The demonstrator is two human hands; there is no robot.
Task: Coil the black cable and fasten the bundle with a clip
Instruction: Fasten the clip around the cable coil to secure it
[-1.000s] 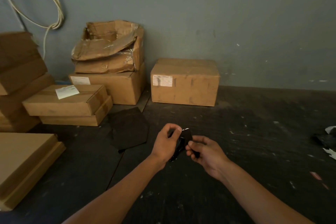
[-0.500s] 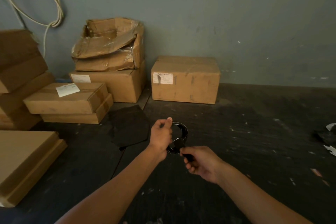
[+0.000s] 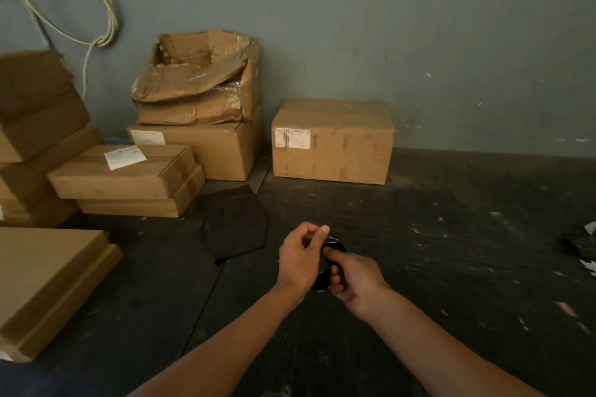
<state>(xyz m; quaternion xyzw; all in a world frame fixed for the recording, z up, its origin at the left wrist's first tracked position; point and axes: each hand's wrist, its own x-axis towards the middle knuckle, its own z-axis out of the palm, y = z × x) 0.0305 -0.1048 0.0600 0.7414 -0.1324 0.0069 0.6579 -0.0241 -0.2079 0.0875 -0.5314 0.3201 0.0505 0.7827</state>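
A small coil of black cable is held between both hands above the dark floor, just below the middle of the view. My left hand pinches the coil's upper left side with thumb and fingers. My right hand grips the lower part of the bundle from the right. Most of the coil is hidden by the fingers. I cannot make out a clip.
Cardboard boxes are stacked at the left and along the grey wall, with a single box straight ahead. A dark flat sheet lies on the floor left of my hands. White cable hangs on the wall. Paper scraps lie far right.
The hands have closed in on each other again. The loop that stood open half a second ago is now mostly covered by my fingers, and my right hand has risen toward it.
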